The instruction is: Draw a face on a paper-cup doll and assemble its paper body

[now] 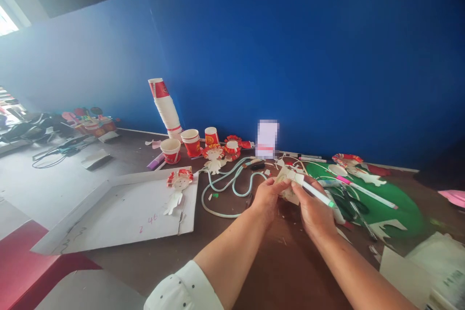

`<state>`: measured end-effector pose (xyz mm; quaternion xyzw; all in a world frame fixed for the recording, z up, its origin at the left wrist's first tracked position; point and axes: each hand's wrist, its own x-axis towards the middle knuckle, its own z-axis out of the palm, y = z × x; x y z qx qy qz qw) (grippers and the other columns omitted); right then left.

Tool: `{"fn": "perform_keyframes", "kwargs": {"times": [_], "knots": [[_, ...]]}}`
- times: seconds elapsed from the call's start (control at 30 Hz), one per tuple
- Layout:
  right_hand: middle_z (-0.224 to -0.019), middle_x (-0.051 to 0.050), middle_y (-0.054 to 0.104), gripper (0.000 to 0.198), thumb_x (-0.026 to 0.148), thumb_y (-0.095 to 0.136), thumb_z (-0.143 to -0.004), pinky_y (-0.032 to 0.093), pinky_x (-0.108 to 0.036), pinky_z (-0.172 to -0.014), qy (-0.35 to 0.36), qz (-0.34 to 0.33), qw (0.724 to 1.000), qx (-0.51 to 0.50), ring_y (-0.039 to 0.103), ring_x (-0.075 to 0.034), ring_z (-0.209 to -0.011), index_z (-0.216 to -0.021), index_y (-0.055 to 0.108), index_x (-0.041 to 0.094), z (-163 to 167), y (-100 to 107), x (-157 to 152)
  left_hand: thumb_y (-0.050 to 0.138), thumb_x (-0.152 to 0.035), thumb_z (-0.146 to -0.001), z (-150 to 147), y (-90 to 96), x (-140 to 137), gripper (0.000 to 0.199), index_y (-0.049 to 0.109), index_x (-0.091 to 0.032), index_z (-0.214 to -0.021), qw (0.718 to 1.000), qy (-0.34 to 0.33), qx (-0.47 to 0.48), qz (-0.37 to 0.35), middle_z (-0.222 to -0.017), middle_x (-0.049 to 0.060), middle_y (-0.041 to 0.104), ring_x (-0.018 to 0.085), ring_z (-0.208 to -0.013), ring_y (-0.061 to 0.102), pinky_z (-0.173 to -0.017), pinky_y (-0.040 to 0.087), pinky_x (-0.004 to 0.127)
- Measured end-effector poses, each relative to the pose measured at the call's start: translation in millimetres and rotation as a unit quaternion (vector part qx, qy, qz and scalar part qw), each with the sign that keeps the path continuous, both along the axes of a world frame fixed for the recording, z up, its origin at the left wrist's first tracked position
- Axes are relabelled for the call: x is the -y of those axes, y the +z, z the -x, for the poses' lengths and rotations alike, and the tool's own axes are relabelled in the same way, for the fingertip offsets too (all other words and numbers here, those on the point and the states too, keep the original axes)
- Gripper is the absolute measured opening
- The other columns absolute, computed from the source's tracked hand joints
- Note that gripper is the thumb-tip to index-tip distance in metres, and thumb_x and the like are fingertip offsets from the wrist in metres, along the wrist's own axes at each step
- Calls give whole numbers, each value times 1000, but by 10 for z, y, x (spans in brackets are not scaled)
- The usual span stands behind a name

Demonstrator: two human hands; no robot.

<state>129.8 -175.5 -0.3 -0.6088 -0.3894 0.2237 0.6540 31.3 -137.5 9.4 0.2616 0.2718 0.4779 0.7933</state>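
My left hand [268,198] pinches a small cream paper cut-out [285,174] above the brown table. My right hand [314,210] is closed around a white marker with a green end [319,193], and its thumb presses on the same cut-out. The fingers hide part of the paper's outline. Just right of my right hand, a pink-capped marker [366,192] and a pair of scissors [352,208] lie on a green sheet [401,208]. A pale blue cable [218,214] loops on the table to the left of my left hand.
A white box lid [119,208] bears a paper figure with a red frilled head [180,179]. Red-and-white paper cups [191,143] stand near the blue partition [290,48], beside a tall leaning cup stack [167,114]. Paper scraps [388,225] lie at the right.
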Motion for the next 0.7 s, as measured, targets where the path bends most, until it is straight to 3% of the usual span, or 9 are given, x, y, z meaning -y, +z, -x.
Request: {"fn": "perform_keyframes", "kwargs": {"times": [0.43, 0.7], "knots": [[-95, -3, 72, 43, 47, 74, -71, 53, -36, -81, 11, -7, 999, -31, 67, -23, -91, -106, 64, 23, 44, 34, -1, 90, -28, -50, -20, 35, 72, 40, 69, -11, -80, 999, 31, 29, 25, -74, 5, 68, 14, -64, 61, -66, 46, 27], [-86, -2, 74, 47, 57, 60, -80, 54, -34, -64, 13, -75, 997, -33, 69, -21, -73, -110, 65, 20, -110, -229, -137, 90, -29, -47, -9, 56, 42, 43, 69, -9, -79, 998, 44, 18, 29, -72, 6, 67, 15, -60, 60, -62, 47, 28]]}}
